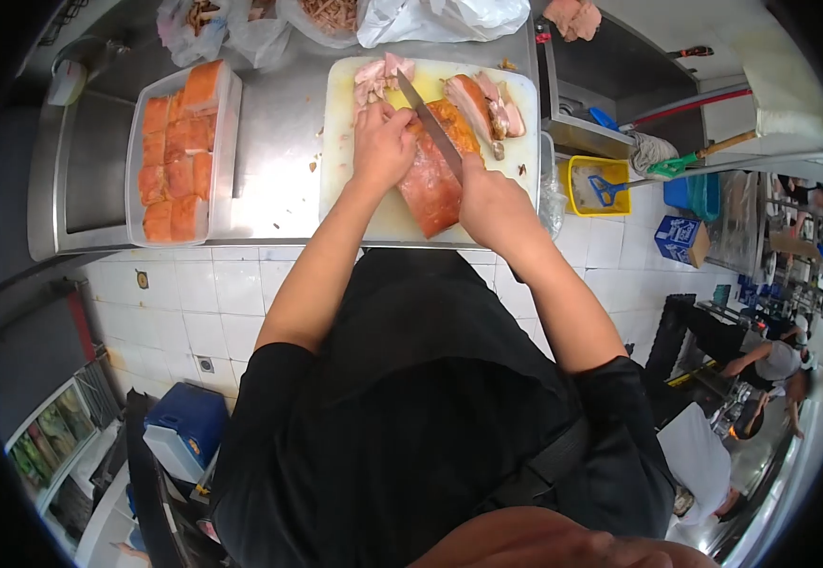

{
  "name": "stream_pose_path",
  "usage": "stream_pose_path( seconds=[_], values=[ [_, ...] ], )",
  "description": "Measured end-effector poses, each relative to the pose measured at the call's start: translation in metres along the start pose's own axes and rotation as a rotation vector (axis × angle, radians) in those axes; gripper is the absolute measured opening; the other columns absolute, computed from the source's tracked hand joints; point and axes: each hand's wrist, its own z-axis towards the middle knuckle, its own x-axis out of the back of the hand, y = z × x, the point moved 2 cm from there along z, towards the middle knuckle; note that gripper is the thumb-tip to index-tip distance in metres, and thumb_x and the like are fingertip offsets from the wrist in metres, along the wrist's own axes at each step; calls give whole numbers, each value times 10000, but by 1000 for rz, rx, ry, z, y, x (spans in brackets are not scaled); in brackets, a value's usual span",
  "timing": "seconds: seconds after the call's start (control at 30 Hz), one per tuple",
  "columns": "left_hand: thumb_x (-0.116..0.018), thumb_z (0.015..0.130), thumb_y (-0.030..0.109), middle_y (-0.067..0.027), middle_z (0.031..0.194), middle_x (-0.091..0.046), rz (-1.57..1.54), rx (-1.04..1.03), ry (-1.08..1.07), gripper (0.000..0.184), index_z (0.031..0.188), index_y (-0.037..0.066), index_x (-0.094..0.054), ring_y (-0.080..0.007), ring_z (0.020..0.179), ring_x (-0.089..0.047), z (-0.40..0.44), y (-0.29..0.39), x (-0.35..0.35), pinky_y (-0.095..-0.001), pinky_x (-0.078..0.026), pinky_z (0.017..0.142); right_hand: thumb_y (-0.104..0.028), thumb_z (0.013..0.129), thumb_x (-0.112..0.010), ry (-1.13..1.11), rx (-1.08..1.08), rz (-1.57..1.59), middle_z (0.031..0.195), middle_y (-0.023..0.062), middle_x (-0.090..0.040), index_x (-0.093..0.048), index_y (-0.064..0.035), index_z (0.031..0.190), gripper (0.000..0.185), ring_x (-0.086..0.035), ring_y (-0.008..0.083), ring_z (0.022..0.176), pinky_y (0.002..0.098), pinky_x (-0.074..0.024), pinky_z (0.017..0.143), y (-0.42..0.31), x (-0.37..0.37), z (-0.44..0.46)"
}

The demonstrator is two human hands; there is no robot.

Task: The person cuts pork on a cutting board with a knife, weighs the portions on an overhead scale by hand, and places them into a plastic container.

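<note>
The right hand (495, 204) has its grip closed tight on the handle of the knife (433, 130). The long blade slants over the meat (429, 189), and its tip points to the far edge of the board (339, 147). The left hand (381, 147) is bent, and it touches the left side of the meat near the blade. I cannot tell if the left grip is clamped on it or just lies there.

The meat is a big brown piece in the middle of the board. One end of it comes close to the board's near edge. Some pale bits (374, 83) sit by the board's far left corner, right by the left hand's fingers. Some slices (473, 106) lie near the far right corner, and small crumbs are by them.

The board is at the right end of the shiny desk (274, 142). A tub (230, 142) stands near the desk's left end, well apart from the board. It holds rows of orange-brown blocks (179, 140). Bags (440, 21) sit along the desk's far edge, and some of them have food inside.

Past the desk's right edge, a yellow bucket (626, 203) is on the floor (194, 284). A blue box (674, 235) is near it.
</note>
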Motion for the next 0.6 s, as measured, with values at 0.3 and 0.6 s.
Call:
stream_pose_path(
  seconds=[0.3, 0.6],
  values=[
    [-544, 872, 104, -160, 1114, -604, -637, 303, -337, 238, 1067, 37, -662, -326, 992, -601, 37, -44, 36, -416, -467, 915, -33, 900, -406, -8, -7, 40, 892, 347, -662, -462, 72, 1064, 202, -657, 503, 863, 564, -512, 777, 11, -15, 5],
    [-634, 766, 127, -126, 1050, -544, 161, 108, 38, 240, 1000, 122, -689, -347, 1028, -505, -4, 18, -6, -458, -423, 910, -15, 886, -423, -83, -37, 35, 887, 348, -659, -456, 73, 1073, 209, -659, 498, 869, 564, -510, 780, 6, -2, 2]
  ],
)
